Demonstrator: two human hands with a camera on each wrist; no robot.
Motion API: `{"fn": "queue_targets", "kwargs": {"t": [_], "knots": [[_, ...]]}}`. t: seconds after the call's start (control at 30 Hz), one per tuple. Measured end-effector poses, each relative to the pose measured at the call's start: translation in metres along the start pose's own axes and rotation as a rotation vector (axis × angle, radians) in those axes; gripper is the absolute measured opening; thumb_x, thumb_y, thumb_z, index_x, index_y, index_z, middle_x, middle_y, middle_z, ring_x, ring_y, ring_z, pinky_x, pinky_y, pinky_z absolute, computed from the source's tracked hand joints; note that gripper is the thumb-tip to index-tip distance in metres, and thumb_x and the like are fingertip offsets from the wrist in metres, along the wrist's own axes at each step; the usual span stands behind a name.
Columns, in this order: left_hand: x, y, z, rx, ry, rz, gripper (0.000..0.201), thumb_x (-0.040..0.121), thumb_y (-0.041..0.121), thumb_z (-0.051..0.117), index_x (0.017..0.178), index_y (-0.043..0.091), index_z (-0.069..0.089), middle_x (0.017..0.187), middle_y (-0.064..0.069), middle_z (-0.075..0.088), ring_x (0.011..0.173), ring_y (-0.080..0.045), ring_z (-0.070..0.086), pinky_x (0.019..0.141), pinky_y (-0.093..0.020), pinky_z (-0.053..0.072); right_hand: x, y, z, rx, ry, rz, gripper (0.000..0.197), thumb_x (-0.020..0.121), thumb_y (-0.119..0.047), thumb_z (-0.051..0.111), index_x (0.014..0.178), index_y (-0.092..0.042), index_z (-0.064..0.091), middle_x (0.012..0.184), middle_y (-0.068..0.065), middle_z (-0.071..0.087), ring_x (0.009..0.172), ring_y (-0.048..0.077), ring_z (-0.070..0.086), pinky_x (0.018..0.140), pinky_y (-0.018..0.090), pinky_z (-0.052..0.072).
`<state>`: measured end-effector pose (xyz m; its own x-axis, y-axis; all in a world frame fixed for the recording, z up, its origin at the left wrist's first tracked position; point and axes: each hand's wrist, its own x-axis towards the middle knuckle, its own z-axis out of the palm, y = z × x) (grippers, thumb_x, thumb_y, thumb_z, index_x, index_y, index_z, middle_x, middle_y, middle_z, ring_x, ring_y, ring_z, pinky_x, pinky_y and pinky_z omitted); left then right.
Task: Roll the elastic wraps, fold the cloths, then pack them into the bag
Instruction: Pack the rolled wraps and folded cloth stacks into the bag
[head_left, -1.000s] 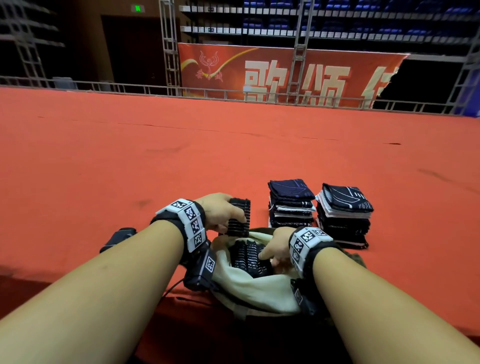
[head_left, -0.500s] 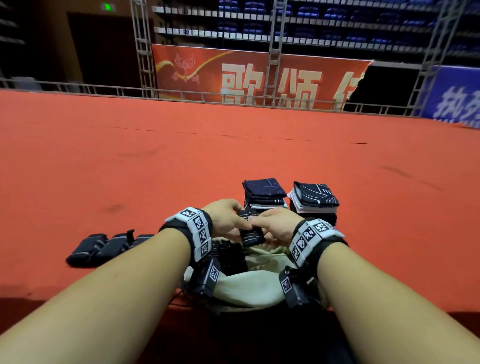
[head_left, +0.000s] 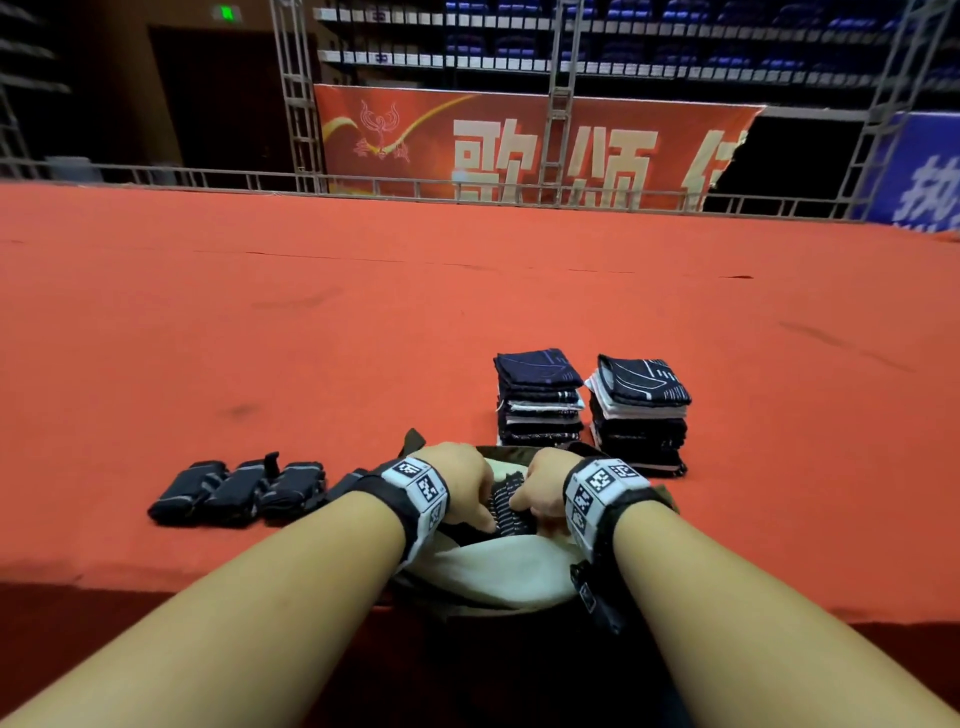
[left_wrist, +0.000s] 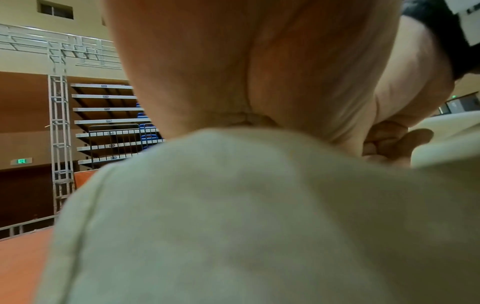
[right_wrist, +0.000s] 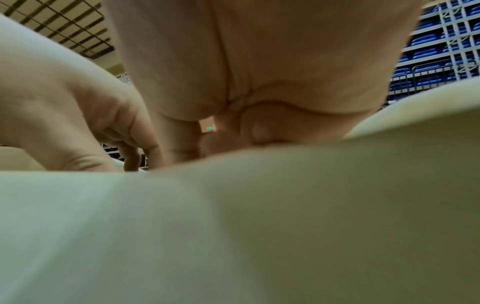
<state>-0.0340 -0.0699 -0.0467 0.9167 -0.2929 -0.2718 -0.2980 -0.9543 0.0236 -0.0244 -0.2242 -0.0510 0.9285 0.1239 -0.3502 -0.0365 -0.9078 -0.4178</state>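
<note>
Both hands — left hand (head_left: 462, 486) and right hand (head_left: 540, 486) — curl around a dark wrap (head_left: 506, 506) inside the open bag (head_left: 498, 571), while rolled wraps (head_left: 236, 491) and two stacks of folded cloths (head_left: 589, 405) wait unpacked on the red table (head_left: 363, 338) — packing seems barely begun.

Head view set high, aimed forward and down over both forearms toward bag (head_left: 498, 571) at near edge of red platform (head_left: 363, 338). Wrist views pressed close against bag fabric, aimed upward along palms; bag shared by all three.

Indoor arena: tiered blue seats (head_left: 649, 31), red-carpeted stage (head_left: 363, 322).
</note>
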Motion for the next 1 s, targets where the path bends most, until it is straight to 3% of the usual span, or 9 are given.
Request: {"fn": "queue_targets", "kwargs": {"t": [0.13,0.23,0.33,0.43,0.63,0.77,0.87,0.93,1.0], "knots": [[0.000,-0.007,0.006,0.019,-0.010,-0.024,0.053,0.073,0.066,0.075,0.098,0.020,0.070,0.104,0.000,0.067,0.093,-0.026,0.064,0.078,-0.034,0.054,0.006,-0.003,0.004,-0.086,-0.018,0.016,0.024,0.079,-0.037,0.075,0.086,-0.013,0.073,0.090,0.004,0.077,0.077,0.021,0.071,0.074,0.030,0.056],[-0.001,-0.008,0.010,0.031,0.016,-0.010,0.057,0.069,0.070,0.074,0.096,0.022,0.060,0.104,0.001,0.064,0.093,-0.026,0.063,0.078,-0.038,0.054,0.011,-0.005,0.010,-0.108,-0.036,0.009,0.025,0.076,-0.039,0.075,0.081,-0.015,0.071,0.086,0.003,0.076,0.078,0.020,0.071,0.075,0.031,0.057],[-0.001,-0.008,0.016,0.024,0.078,0.021,0.065,0.068,0.064,0.076,0.116,0.027,0.050,0.113,0.004,0.063,0.103,-0.027,0.063,0.084,-0.042,0.053,0.015,-0.007,0.014,-0.088,-0.045,-0.005,0.025,0.077,-0.038,0.074,0.083,-0.014,0.071,0.083,0.003,0.076,0.081,0.022,0.073,0.081,0.036,0.061],[0.001,-0.010,0.014,0.038,0.045,0.018,0.078,0.065,0.064,0.076,0.132,0.032,0.051,0.121,0.005,0.062,0.109,-0.026,0.062,0.089,-0.043,0.053,0.018,-0.009,0.016,-0.067,-0.066,-0.006,0.025,0.077,-0.034,0.074,0.085,-0.011,0.073,0.076,0.004,0.077,0.077,0.022,0.075,0.081,0.040,0.062],[-0.002,-0.016,0.008,-0.019,-0.005,-0.027,0.072,0.064,0.058,0.084,0.123,0.027,0.057,0.115,0.004,0.066,0.104,-0.025,0.063,0.086,-0.039,0.055,0.019,-0.019,0.022,-0.022,-0.051,0.050,0.012,0.087,-0.018,0.066,0.082,-0.008,0.069,0.061,0.005,0.072,0.048,0.019,0.064,0.056,0.026,0.054],[-0.004,-0.019,0.008,-0.057,-0.015,-0.045,0.075,0.065,0.056,0.085,0.129,0.028,0.056,0.119,0.003,0.067,0.108,-0.025,0.063,0.088,-0.037,0.055,0.027,-0.024,0.027,0.069,-0.022,0.070,0.012,0.087,-0.013,0.062,0.087,-0.003,0.069,0.060,0.009,0.072,0.061,0.026,0.072,0.073,0.040,0.061],[-0.003,-0.019,0.008,-0.057,-0.031,-0.043,0.073,0.068,0.053,0.085,0.130,0.030,0.055,0.119,0.003,0.069,0.108,-0.025,0.064,0.084,-0.033,0.053,0.028,-0.027,0.026,0.059,-0.019,0.048,0.012,0.088,-0.015,0.062,0.086,-0.004,0.068,0.058,0.008,0.070,0.058,0.026,0.069,0.067,0.035,0.059],[-0.001,-0.018,0.010,-0.047,-0.044,-0.034,0.069,0.070,0.050,0.085,0.129,0.030,0.056,0.117,0.001,0.070,0.106,-0.026,0.065,0.085,-0.035,0.055,0.027,-0.027,0.023,0.013,-0.038,0.025,0.014,0.090,-0.019,0.061,0.088,-0.007,0.068,0.068,0.006,0.074,0.062,0.022,0.070,0.067,0.032,0.060],[0.001,-0.017,0.012,-0.047,-0.053,-0.040,0.070,0.070,0.050,0.085,0.130,0.028,0.056,0.115,0.001,0.070,0.104,-0.026,0.066,0.087,-0.038,0.057,0.028,-0.024,0.020,-0.036,-0.076,0.002,0.020,0.087,-0.024,0.064,0.094,-0.007,0.071,0.085,0.009,0.077,0.078,0.023,0.074,0.080,0.037,0.062]]}}
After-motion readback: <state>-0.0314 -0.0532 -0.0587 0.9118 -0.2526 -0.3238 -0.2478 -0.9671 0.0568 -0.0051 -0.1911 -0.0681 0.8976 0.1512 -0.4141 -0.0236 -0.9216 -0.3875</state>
